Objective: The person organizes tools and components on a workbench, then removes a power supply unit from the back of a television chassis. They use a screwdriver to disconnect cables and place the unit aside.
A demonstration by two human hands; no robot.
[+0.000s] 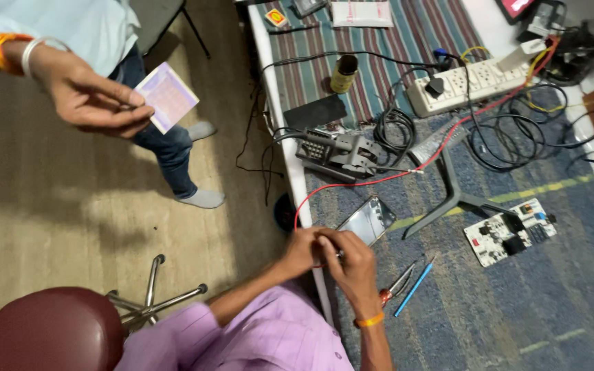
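At the lower middle of the frame, at the desk's [579, 288] left edge, the person's left hand [302, 251] and right hand [353, 264] are pressed close together, fingers curled round a small metal piece [339, 254] pinched between them; what it is cannot be made out. A thin red wire [407, 173] loops up from the hands across the blue-grey cloth. Just above them lies a flat glossy phone-like panel [368, 221], tilted, with a grey forked metal stand [452, 192] to its right. Right of the right hand rest small red-handled pliers [394, 286] and a slim blue-handled tool [414, 286], side by side. Further right sits a white circuit board [510, 232]. In the upper middle, a small yellow-green bottle with a dark cap [343, 73] stands upright on striped cloth, its contents hidden; a white power strip [462, 84] with tangled black cables lies to its right. At the upper left, another person's hand [91, 96] pinches a pale lilac square card [167, 96].
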